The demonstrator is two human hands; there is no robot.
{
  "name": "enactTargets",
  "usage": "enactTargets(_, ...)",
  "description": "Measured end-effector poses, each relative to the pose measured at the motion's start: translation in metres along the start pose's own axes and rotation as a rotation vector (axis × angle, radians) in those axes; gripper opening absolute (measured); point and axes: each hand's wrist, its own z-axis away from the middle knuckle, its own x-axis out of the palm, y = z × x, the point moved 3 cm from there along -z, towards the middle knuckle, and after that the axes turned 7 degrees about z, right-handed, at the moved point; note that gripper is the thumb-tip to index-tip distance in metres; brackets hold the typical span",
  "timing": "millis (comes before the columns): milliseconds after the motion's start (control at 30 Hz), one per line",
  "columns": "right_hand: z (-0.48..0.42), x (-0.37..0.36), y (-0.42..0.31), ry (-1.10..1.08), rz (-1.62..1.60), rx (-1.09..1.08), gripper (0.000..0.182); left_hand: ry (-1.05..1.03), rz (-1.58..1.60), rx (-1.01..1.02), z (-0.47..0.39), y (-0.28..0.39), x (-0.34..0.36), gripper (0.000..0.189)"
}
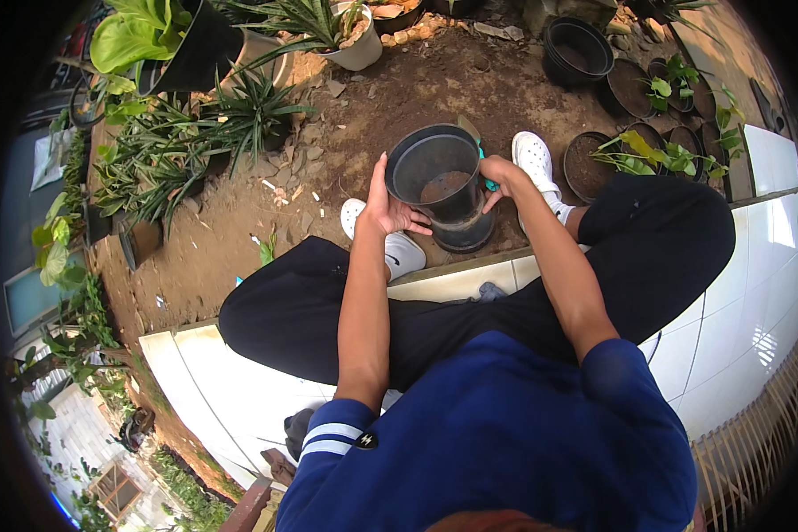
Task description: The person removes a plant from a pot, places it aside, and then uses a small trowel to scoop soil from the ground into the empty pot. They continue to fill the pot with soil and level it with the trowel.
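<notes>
A black plastic plant pot [433, 156] with some brown soil [443, 186] at its bottom is between my two hands, tilted so that its mouth shows. My left hand [394, 209] lies against its left side, thumb up along the wall and fingers spread below. On the right, my right hand [501, 178] grips the wall near a teal-handled tool [489, 174], mostly hidden; whether the hand also holds the tool I cannot tell. Directly under the pot, another black pot [464, 236] stands on the soil between my feet.
Soil-filled black pots [588, 166], some with leafy cuttings, stand at the right, with stacked empty pots [575, 53] beyond. Spiky potted plants [256, 110] line the left, and a white pot [356, 46] stands at the back. White crocs [533, 156] flank the pots. A tiled ledge [465, 282] borders the soil.
</notes>
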Motion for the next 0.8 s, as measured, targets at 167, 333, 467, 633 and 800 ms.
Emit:
enactTargets(167, -0.01, -0.004, 0.025, -0.023, -0.085, -0.041, 0.057, -0.014, 0.081, -0.008, -0.008, -0.02, -0.001, 0.119)
enactTargets(333, -0.014, -0.009, 0.04, -0.1, -0.146, -0.058, 0.058, -0.033, 0.021, 0.014, -0.009, -0.027, -0.005, 0.106)
enactTargets(467, -0.011, -0.01, 0.035, -0.084, -0.123, -0.055, 0.061, -0.053, 0.01, 0.034, -0.006, -0.029, -0.008, 0.099)
enactTargets(633, -0.014, -0.011, 0.039, -0.066, -0.124, -0.017, 0.066, -0.054, -0.022, 0.054, 0.0, -0.026, -0.004, 0.091)
enactTargets(800, -0.014, -0.018, 0.025, 0.004, 0.098, -0.007, 0.057, 0.079, -0.112, 0.129, 0.01, -0.006, 0.008, 0.083)
